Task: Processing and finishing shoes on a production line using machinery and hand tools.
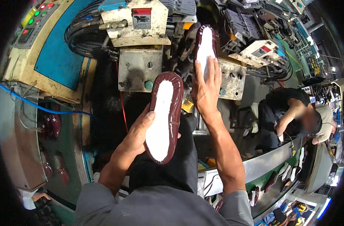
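My left hand [141, 130] grips a glossy maroon shoe [174, 116], its white underside facing up, thumb on the near-left edge and fingertips showing at the right edge. A second maroon shoe [206, 45], also white on its underside, stands farther off to the right, its far end among the machine's dark parts. My right hand [207, 88] closes over the near end of that shoe, thumb along its left side and straight fingers along its right. The palm hides the shoe's near end.
Ahead stands a grimy machine [140, 69] with metal plates and hoses. Its control panel [36, 22] is at far left, with a blue cable [47, 109] below. Several shoes lie on a green conveyor [273, 180] at lower right. A co-worker [288, 113] bends at the right.
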{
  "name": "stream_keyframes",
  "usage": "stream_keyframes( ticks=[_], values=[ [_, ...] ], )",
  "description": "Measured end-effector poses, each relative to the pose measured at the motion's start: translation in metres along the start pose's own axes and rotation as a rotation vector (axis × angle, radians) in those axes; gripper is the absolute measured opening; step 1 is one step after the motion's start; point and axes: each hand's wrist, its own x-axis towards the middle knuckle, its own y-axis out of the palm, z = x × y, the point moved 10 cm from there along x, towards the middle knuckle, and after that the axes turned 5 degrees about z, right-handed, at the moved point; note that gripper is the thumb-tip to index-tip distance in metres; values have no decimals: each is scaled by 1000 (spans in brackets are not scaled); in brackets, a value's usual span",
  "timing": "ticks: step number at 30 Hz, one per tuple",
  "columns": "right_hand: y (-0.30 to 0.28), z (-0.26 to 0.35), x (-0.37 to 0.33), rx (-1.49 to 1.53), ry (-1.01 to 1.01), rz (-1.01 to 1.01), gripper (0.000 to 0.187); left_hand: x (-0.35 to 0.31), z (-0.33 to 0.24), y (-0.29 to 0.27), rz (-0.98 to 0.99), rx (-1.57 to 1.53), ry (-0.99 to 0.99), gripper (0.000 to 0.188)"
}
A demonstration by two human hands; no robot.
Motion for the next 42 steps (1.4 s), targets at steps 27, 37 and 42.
stream_keyframes(
  ticks=[27,37,42],
  values=[
    [6,-78,164,-245,-217,-147,67,-34,52,-113,-242,-335,-167,71],
    [25,-48,5,36,-249,31,71,-453,-62,-311,-1262,580,290,83],
    [50,-124,-228,121,49,452,50,-536,-116,-332,-1700,1752,-765,93]
  ],
)
